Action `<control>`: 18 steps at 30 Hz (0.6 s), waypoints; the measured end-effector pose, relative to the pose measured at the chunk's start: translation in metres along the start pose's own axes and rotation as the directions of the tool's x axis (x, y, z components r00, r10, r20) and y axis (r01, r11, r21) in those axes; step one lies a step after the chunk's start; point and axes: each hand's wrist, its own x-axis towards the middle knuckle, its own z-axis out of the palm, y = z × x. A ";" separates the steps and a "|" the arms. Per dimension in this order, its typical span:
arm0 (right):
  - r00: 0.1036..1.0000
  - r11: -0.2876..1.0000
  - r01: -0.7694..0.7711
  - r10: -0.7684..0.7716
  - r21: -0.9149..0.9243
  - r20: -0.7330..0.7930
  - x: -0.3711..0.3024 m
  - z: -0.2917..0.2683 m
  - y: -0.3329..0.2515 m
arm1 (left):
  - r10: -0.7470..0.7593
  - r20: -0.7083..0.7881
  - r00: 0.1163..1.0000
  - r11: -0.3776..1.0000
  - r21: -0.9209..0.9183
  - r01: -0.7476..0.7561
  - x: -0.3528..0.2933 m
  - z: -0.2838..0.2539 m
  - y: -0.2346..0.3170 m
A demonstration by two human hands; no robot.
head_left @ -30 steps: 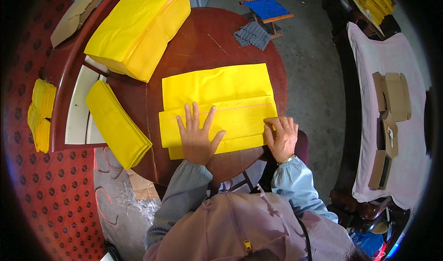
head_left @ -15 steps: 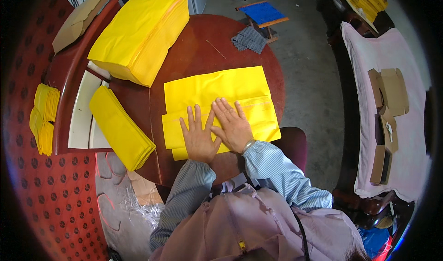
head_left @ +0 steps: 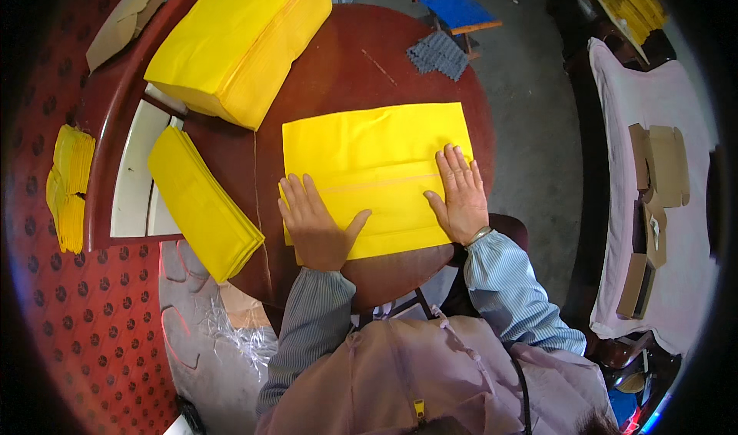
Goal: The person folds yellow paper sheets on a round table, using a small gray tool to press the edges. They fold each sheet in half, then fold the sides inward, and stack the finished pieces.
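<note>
Both hands lie palm down, fingers extended, grasping nothing, at opposite sides of the yellow sheet [head_left: 377, 139]; the left hand [head_left: 317, 223] covers the sheet's left edge, fingers close together and slanting toward its far left corner, thumb spread toward its middle; the right hand [head_left: 463, 196] rests at the sheet's right edge, fingers slightly parted, thumb pointing inward; the right wrist (a bracelet [head_left: 478, 236] circles it) sits just off the sheet's near right corner; the forearms, in striped sleeves [head_left: 516, 293], angle inward from the sheet's near side.
</note>
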 end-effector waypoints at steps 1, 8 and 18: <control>0.998 0.999 -0.032 0.032 -0.005 0.059 -0.001 0.001 -0.001 | 0.007 0.007 1.000 1.000 -0.005 -0.006 -0.001 0.000 0.001; 0.994 0.998 -0.051 0.054 -0.030 0.097 0.003 -0.003 -0.003 | -0.014 0.034 0.999 1.000 -0.024 0.015 0.000 -0.003 0.000; 0.991 0.976 0.105 -0.119 0.192 0.061 0.055 -0.041 0.027 | -0.238 0.308 0.921 0.481 -0.787 0.387 -0.080 -0.032 0.015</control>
